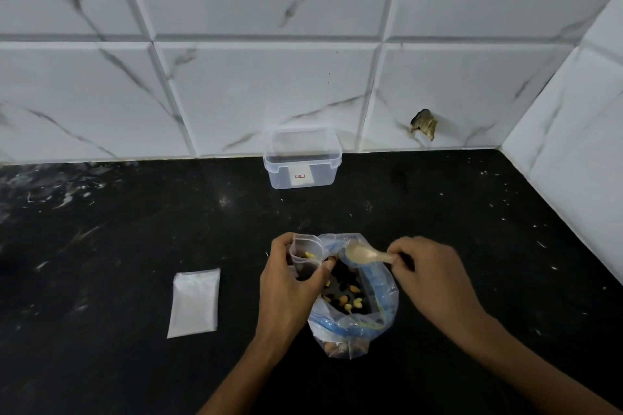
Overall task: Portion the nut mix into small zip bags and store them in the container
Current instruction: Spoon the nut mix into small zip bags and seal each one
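On the dark counter [101, 246], to the left, lies a flat stack of empty small zip bags [194, 301], thin and slippery film that I judge best picked up by an edge. The left hand [286, 283] has its fingers [328, 264] curled round one small zip bag [305, 258], clear, limp and nearly weightless with a few nuts inside, held open near its mouth. Beside it the big bag of nut mix [354, 296] slumps softly, while the right hand [435, 276] pinches a light, stiff wooden spoon [365, 254] by its handle; the empty clear container [302, 158] waits by the wall.
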Available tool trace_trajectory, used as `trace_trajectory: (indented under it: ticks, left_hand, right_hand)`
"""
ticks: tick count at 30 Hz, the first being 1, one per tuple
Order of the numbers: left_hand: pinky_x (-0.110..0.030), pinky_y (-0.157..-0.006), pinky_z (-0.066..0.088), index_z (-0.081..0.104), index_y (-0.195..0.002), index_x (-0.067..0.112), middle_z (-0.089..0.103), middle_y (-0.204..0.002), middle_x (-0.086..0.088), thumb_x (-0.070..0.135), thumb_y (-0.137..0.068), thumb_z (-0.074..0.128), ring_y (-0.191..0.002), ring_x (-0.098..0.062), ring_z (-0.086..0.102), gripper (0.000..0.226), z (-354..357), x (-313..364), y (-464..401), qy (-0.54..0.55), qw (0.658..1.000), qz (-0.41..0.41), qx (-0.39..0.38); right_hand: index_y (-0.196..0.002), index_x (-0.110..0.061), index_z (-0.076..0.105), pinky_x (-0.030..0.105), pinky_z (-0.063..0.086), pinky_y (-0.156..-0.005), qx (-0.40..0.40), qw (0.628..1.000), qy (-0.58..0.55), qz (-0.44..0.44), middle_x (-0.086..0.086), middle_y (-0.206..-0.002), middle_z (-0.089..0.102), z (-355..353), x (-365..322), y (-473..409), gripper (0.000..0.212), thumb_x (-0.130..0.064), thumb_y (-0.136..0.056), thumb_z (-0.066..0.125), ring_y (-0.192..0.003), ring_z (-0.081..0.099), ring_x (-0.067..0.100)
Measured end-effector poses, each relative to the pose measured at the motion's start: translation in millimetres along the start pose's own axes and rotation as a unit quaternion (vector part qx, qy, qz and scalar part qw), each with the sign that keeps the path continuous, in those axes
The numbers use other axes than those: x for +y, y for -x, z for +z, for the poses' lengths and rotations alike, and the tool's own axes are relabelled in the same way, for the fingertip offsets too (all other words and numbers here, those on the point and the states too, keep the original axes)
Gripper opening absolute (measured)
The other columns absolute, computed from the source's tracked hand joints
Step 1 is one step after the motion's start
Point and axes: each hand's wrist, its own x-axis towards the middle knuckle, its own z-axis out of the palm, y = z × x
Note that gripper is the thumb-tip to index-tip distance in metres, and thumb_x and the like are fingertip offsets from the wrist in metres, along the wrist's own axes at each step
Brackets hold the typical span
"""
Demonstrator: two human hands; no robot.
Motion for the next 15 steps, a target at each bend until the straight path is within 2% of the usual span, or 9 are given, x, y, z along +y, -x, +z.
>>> trace_trajectory:
  ticks: [3, 7, 12, 15]
  left_hand:
    - [-0.016, -0.072, 0.055, 0.051, -0.112, 0.035, 0.067, -0.103, 0.008, 0.026, -0.078, 0.082, -0.089, 0.001, 0.068, 0.047, -0.8, 0.6, 1.5, 0.008, 1.000, 0.001, 0.003]
    - [-0.017, -0.073, 0.056, 0.050, -0.110, 0.038, 0.067, -0.104, 0.009, 0.020, -0.080, 0.081, -0.090, 0.002, 0.067, 0.048, 1.0, 1.4, 4.6, 0.006, 1.000, 0.004, 0.000]
    - [-0.012, -0.071, 0.053, 0.049, -0.110, 0.037, 0.066, -0.104, 0.009, 0.020, -0.080, 0.081, -0.090, 0.004, 0.067, 0.046, 1.0, 3.4, 6.9, 0.009, 1.000, 0.011, -0.003]
    - [-0.013, -0.071, 0.053, 0.048, -0.110, 0.038, 0.066, -0.104, 0.010, 0.017, -0.080, 0.081, -0.089, 0.004, 0.067, 0.048, 1.6, 4.0, 8.0, 0.007, 1.000, 0.012, -0.008]
  right_hand:
    - [-0.100, -0.032, 0.060, 0.022, 0.052, -0.071, -0.065, 0.996, 0.055, 0.030, -0.010, -0.085, 0.057, 28.3, 1.1, 12.6, 0.011, -0.027, -0.096, 0.051, -0.074, 0.056, 0.002]
    - [-0.107, -0.031, 0.060, 0.026, 0.046, -0.082, -0.077, 0.989, 0.129, 0.012, -0.010, -0.095, 0.061, 56.5, -1.9, 18.9, 0.016, -0.030, -0.096, 0.048, -0.088, 0.052, 0.006]
    - [-0.113, -0.026, 0.059, 0.033, 0.038, -0.086, -0.104, 0.971, 0.216, -0.005, -0.004, -0.108, 0.062, 65.7, -4.6, 18.0, 0.022, -0.032, -0.096, 0.047, -0.100, 0.048, 0.015]
    - [-0.115, -0.026, 0.058, 0.034, 0.038, -0.088, -0.119, 0.967, 0.224, -0.012, -0.005, -0.113, 0.059, 63.3, -4.6, 17.0, 0.025, -0.036, -0.097, 0.045, -0.103, 0.047, 0.015]
